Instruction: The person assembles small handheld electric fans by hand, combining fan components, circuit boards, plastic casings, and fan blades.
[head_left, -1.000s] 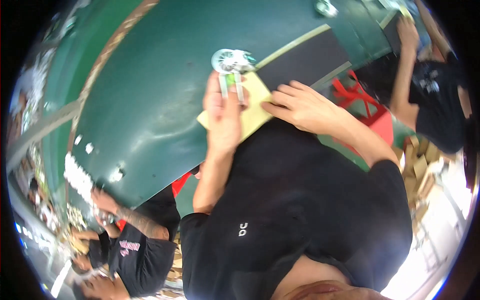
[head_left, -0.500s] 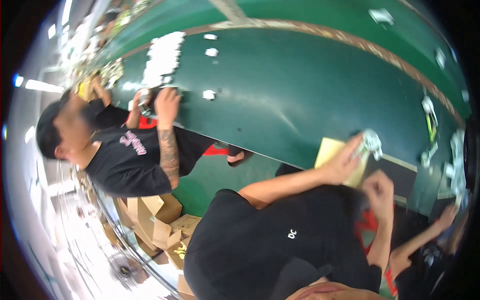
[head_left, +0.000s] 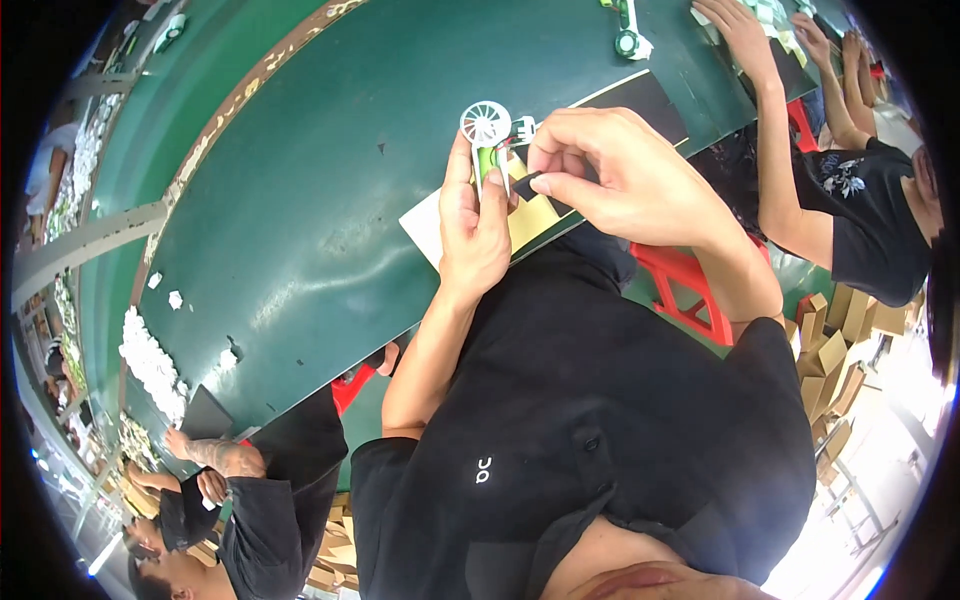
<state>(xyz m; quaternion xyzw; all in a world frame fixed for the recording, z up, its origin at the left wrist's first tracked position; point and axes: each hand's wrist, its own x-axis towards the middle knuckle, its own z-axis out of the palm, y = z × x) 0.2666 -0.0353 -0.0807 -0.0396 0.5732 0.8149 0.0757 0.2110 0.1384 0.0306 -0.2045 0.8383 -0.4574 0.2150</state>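
My left hand (head_left: 472,235) is closed around a small handheld fan (head_left: 486,124). Its white, round, spoked head points away from me, and a green cylinder shows inside the open handle. A small white part hangs by thin wires beside the fan's head. Close to the handle, my right hand (head_left: 630,180) pinches a small black piece (head_left: 524,187) between thumb and forefinger. Whether that piece touches the fan I cannot tell. Under both hands lies a pale yellow sheet (head_left: 425,225) at the table's near edge.
On the green table (head_left: 330,150), a black board (head_left: 640,105) lies beyond my right hand. Another open fan (head_left: 627,40) rests farther off. A co-worker's hand (head_left: 740,40) is at the right; white parts (head_left: 150,355) are heaped left, near another worker. A red stool (head_left: 685,290) stands below my right arm.
The view has swung, bringing my hands to the middle. My right hand has come up to the fan and now pinches a small black piece; my left still holds the fan.
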